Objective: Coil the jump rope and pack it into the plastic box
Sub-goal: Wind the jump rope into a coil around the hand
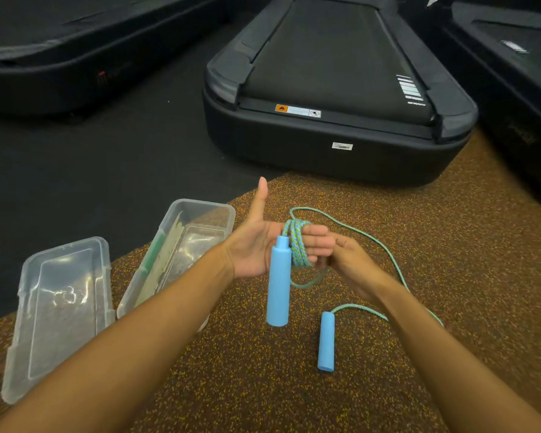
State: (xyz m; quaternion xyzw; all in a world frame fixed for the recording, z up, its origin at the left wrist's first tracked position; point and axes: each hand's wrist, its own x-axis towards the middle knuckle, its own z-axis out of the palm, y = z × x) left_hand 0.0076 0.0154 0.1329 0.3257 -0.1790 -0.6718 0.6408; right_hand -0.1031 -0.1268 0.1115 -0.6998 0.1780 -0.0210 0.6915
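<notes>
A green-and-blue braided jump rope [297,245] is wound in a few loops around the fingers of my left hand [256,245], whose palm faces me with the thumb up. One blue foam handle [278,285] hangs down from those loops. My right hand [347,264] pinches the rope just below the left fingers. The rest of the rope [384,248] trails in a loop over the floor to the second blue handle [326,342], which lies on the mat. The clear plastic box [219,214] sits open to the left, its lid [60,307] beside it.
A black treadmill [334,89] stands straight ahead, with two more at far left [75,57] and far right [519,73]. I work over a speckled brown rubber mat [450,276]; black flooring [91,182] lies to the left behind the box.
</notes>
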